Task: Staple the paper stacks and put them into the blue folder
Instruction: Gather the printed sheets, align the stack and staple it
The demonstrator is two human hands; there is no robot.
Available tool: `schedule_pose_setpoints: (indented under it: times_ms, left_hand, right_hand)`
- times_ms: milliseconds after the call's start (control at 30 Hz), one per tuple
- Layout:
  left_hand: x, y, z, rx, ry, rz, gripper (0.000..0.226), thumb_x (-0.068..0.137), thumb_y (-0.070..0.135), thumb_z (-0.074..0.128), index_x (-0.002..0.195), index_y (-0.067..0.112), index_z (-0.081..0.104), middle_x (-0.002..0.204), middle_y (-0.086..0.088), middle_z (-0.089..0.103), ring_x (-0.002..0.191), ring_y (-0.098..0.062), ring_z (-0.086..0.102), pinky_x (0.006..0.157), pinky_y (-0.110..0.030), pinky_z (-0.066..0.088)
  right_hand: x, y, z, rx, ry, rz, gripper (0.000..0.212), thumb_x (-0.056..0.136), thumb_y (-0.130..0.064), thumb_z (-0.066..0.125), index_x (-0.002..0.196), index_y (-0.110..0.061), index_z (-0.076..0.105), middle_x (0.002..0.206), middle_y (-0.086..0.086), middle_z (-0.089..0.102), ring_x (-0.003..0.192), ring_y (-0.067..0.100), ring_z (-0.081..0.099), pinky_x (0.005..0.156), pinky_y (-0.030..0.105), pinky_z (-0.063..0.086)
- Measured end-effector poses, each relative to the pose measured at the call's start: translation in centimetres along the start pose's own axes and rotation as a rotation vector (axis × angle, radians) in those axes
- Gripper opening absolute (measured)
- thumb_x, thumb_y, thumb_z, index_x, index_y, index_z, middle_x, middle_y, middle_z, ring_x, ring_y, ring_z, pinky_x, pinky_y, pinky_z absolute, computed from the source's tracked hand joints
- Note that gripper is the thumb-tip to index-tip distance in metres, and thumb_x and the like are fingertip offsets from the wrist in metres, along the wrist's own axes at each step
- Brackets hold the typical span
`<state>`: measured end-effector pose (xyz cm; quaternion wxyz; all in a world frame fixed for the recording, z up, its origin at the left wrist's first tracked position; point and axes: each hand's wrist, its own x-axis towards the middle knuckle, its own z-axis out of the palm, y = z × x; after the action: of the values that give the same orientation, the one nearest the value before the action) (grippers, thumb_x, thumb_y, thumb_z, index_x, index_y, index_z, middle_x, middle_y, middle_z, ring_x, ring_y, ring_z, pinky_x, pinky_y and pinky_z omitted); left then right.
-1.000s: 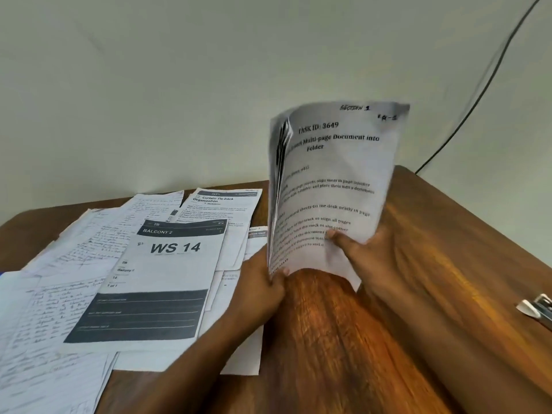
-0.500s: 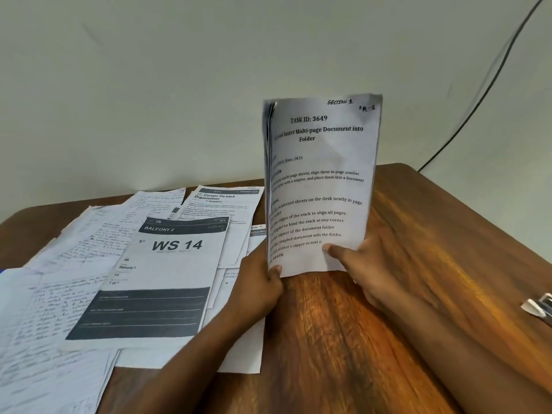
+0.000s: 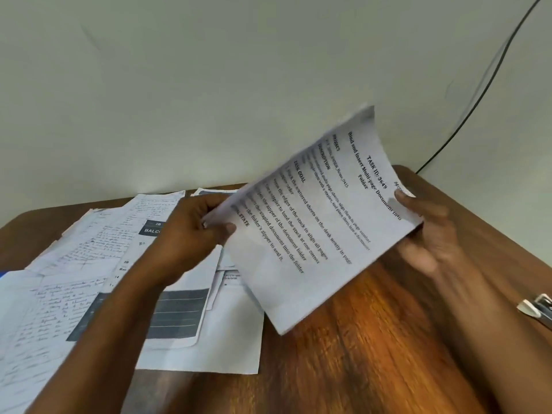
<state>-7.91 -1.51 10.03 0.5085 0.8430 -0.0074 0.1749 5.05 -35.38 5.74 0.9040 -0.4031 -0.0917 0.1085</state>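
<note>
Wooden desk [image 3: 373,339], pale wall behind. Left hand [image 3: 191,234] and right hand [image 3: 427,231] both grip a tilted paper stack [image 3: 313,222] above the desk. Stapler [image 3: 537,309] cut off at right edge; loose sheets [image 3: 89,264] left, partly hidden.

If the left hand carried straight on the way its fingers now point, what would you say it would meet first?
Probably nothing new: the left hand already pinches the near-left edge of the paper stack, its fingers pointing right into it. Beyond that lies the right hand gripping the far edge, though depth is unclear.

I log a wooden table [image 3: 373,354], a pale wall [image 3: 209,85] behind it, and a black cable [image 3: 490,85] running down that wall.
</note>
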Motion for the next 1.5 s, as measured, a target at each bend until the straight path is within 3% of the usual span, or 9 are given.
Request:
schedule_pose_setpoints:
  times_ms: [200, 333, 433, 567, 800, 967, 1133, 1367, 1500]
  left_hand:
    - [0.6, -0.9, -2.5, -0.018, 0.083, 0.027, 0.042, 0.090, -0.015, 0.068, 0.100, 0.025, 0.079, 0.093, -0.002, 0.081, 0.086, -0.033, 0.076, 0.077, -0.055, 0.062]
    - [0.6, -0.8, -2.1, -0.030, 0.024, 0.045, 0.038, 0.091, -0.012, 0.070, 0.100, 0.024, 0.078, 0.088, 0.003, 0.081, 0.074, -0.014, 0.072, 0.064, -0.031, 0.057]
    - [1.0, -1.1, -2.3, -0.173, 0.083, 0.050, 0.026, 0.090, -0.009, 0.072, 0.107, 0.011, 0.075, 0.094, -0.007, 0.082, 0.086, -0.026, 0.077, 0.078, -0.044, 0.063]
    - [1.0, -1.0, -1.4, -0.342, 0.145, 0.062, 0.029, 0.093, -0.008, 0.067, 0.118, 0.006, 0.072, 0.102, -0.007, 0.082, 0.093, -0.024, 0.079, 0.074, -0.032, 0.064]
    - [0.9, -2.7, 1.8, -0.627, 0.154, -0.047, 0.035, 0.081, 0.007, 0.075, 0.115, 0.008, 0.072, 0.114, -0.013, 0.079, 0.100, -0.029, 0.078, 0.085, -0.039, 0.065]
    - [-0.2, -4.8, 3.7, -0.487, -0.013, -0.104, 0.047, 0.080, 0.010, 0.087, 0.122, 0.015, 0.069, 0.121, -0.008, 0.077, 0.114, -0.030, 0.074, 0.098, -0.054, 0.060]
    - [0.3, -2.8, 3.1, -0.398, 0.106, 0.031, 0.024, 0.085, 0.015, 0.078, 0.106, 0.025, 0.073, 0.102, 0.016, 0.080, 0.095, -0.012, 0.078, 0.076, -0.025, 0.064]
    - [-1.2, -6.5, 4.9, -0.331, 0.061, -0.128, 0.050, 0.079, 0.023, 0.086, 0.127, 0.020, 0.071, 0.119, 0.004, 0.079, 0.112, -0.022, 0.075, 0.098, -0.047, 0.061]
    - [-0.5, -6.4, 4.6, -0.266, 0.087, -0.110, 0.044, 0.077, 0.030, 0.088, 0.118, 0.033, 0.071, 0.117, 0.008, 0.078, 0.107, -0.017, 0.076, 0.092, -0.036, 0.063]
  right_hand:
    - [0.0, -0.8, -1.2, -0.265, -0.107, 0.124, 0.039, 0.090, 0.001, 0.061, 0.128, -0.001, 0.069, 0.135, 0.024, 0.067, 0.120, 0.040, 0.067, 0.104, 0.054, 0.053]
    - [-0.4, 0.7, 0.3, -0.609, -0.097, 0.130, 0.049, 0.075, -0.003, 0.078, 0.123, -0.004, 0.068, 0.118, 0.018, 0.076, 0.101, 0.037, 0.076, 0.083, 0.048, 0.064]
    - [-0.4, 1.0, 0.4, -0.686, -0.101, 0.133, 0.052, 0.073, -0.007, 0.083, 0.124, -0.006, 0.069, 0.116, 0.015, 0.077, 0.104, 0.039, 0.075, 0.092, 0.057, 0.060]
    - [-0.6, 1.5, 0.4, -0.600, -0.081, 0.091, 0.056, 0.072, 0.001, 0.084, 0.125, -0.007, 0.068, 0.120, 0.016, 0.076, 0.108, 0.039, 0.074, 0.100, 0.060, 0.054]
    - [-0.7, 2.6, 1.2, -0.550, -0.078, 0.004, 0.060, 0.071, -0.005, 0.082, 0.128, -0.012, 0.064, 0.120, 0.012, 0.076, 0.109, 0.035, 0.074, 0.088, 0.049, 0.063]
    - [-0.8, 2.6, 1.6, -0.517, -0.018, -0.065, 0.069, 0.063, -0.012, 0.086, 0.129, -0.007, 0.064, 0.119, 0.013, 0.077, 0.107, 0.033, 0.075, 0.088, 0.049, 0.063]
    - [-0.8, 2.0, 2.1, -0.464, -0.008, -0.177, 0.045, 0.075, -0.002, 0.079, 0.118, -0.012, 0.069, 0.120, 0.010, 0.076, 0.107, 0.032, 0.075, 0.089, 0.046, 0.063]
    - [-0.6, 5.0, 1.1, -0.487, 0.069, -0.035, 0.046, 0.079, 0.001, 0.081, 0.122, -0.009, 0.068, 0.118, 0.012, 0.077, 0.107, 0.033, 0.075, 0.101, 0.061, 0.055]
    - [-0.3, 4.4, 1.0, -0.425, 0.055, -0.076, 0.048, 0.081, 0.004, 0.078, 0.126, -0.006, 0.065, 0.120, 0.013, 0.076, 0.108, 0.033, 0.075, 0.095, 0.054, 0.060]
